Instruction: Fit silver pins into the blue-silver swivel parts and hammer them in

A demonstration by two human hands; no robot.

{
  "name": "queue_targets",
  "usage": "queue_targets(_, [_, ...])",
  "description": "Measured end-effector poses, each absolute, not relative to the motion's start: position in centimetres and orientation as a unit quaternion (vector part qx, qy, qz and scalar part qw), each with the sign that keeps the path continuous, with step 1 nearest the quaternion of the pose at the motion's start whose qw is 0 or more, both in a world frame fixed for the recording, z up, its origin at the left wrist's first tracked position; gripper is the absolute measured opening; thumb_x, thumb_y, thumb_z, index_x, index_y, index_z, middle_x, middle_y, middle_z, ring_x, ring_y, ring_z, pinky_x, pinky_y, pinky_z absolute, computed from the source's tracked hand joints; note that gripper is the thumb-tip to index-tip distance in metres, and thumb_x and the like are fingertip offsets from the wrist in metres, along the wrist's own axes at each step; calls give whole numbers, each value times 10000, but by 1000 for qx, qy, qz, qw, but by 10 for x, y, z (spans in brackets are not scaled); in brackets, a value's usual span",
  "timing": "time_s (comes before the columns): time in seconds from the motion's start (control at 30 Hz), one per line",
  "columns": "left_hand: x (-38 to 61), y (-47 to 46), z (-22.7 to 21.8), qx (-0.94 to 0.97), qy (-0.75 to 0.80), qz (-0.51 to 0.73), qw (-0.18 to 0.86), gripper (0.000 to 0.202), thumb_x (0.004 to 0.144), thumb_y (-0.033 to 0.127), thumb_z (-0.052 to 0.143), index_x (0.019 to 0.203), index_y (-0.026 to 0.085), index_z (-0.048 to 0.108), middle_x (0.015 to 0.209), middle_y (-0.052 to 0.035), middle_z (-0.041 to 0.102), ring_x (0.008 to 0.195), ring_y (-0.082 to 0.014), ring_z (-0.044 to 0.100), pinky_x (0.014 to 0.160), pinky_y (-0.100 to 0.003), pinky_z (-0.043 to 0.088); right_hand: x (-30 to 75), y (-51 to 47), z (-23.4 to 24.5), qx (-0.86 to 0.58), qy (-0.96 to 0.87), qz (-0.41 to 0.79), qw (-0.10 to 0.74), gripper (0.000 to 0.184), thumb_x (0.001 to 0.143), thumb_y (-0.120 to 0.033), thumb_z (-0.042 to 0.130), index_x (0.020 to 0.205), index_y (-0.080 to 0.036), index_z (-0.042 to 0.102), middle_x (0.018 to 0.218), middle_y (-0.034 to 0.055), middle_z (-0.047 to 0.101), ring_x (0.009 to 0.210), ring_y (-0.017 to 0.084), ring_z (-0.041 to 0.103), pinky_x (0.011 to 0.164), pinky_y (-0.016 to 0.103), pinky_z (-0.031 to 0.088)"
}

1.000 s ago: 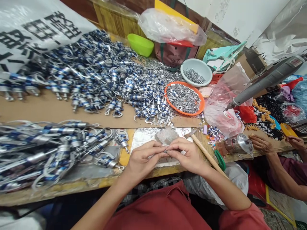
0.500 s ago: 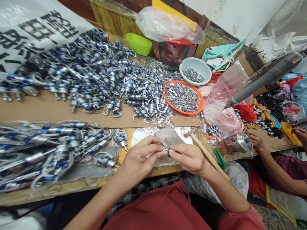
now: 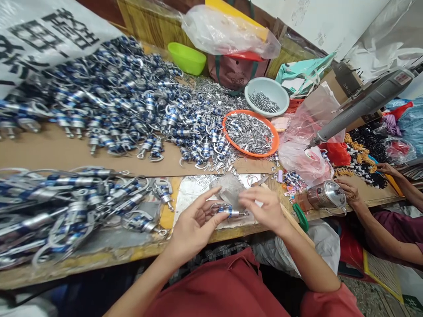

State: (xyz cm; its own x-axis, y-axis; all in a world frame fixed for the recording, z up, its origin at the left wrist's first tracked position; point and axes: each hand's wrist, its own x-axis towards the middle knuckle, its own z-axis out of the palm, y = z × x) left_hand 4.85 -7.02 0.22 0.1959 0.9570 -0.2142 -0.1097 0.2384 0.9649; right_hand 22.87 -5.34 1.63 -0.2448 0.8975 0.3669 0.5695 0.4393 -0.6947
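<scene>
My left hand (image 3: pixel 198 215) holds a small blue-and-silver metal piece (image 3: pixel 226 210) between thumb and fingers. The piece has a curved arm, and a thin end with a little ring points right. Just past that end, my right hand (image 3: pixel 264 206) has loosely bent, slightly blurred fingers and seems to hold nothing. It lies over the wooden handle of a hammer (image 3: pixel 302 229), hiding part of it. Behind both hands, a rough grey block (image 3: pixel 228 187) rests on a white sheet (image 3: pixel 188 193). Similar blue-and-silver pieces (image 3: pixel 72 202) lie in a pile to the left.
A large heap of such pieces (image 3: pixel 132 97) covers the back. An orange tray (image 3: pixel 276 141) holds small metal plates; a pale blue bowl (image 3: pixel 284 94) holds pins. An electric screwdriver (image 3: pixel 360 108) hangs at right. Green-handled scissors (image 3: pixel 300 218), a metal mug (image 3: pixel 325 196) and a co-worker's hand (image 3: pixel 348 191) are nearby.
My hands have separated. The metal piece, mostly hidden between the fingertips before, now shows in my left hand. My right hand has let go and moved slightly right, over the hammer handle.
</scene>
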Motion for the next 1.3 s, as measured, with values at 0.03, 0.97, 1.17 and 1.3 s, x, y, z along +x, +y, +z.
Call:
queue_targets(0.03, [48,-68,3,448,467,422,635,668,658,342,683,1243,150,424,903,-68,685,880,-207,643,832,-341,505,231,-42,15,-518,-753,193,356,135,806,-201,570,801,-196,705,809,39,703,759,152,644,730,274,511])
queue_targets(0.97, [43,-43,-5,428,385,368,730,774,624,179,644,1292,145,255,640,52,589,625,-123,604,615,-249,500,218,-41,45,-456,-837,281,111,130,830,-158,549,816,-187,675,767,-4,650,732,115,576,670,206,395])
queue_targets(1.17, [43,-43,-8,426,370,371,738,756,640,190,630,1290,151,245,708,19,624,646,-135,624,633,-266,505,208,-41,15,-477,-830,206,206,170,820,-260,583,953,-246,688,715,2,609,672,118,549,619,213,403])
queue_targets(1.3, [42,-45,-7,419,393,370,730,767,615,189,641,1286,158,271,663,48,581,644,-131,615,647,-271,511,228,-54,13,-494,-788,167,328,210,886,-252,460,982,-232,645,832,25,617,756,131,564,682,241,438])
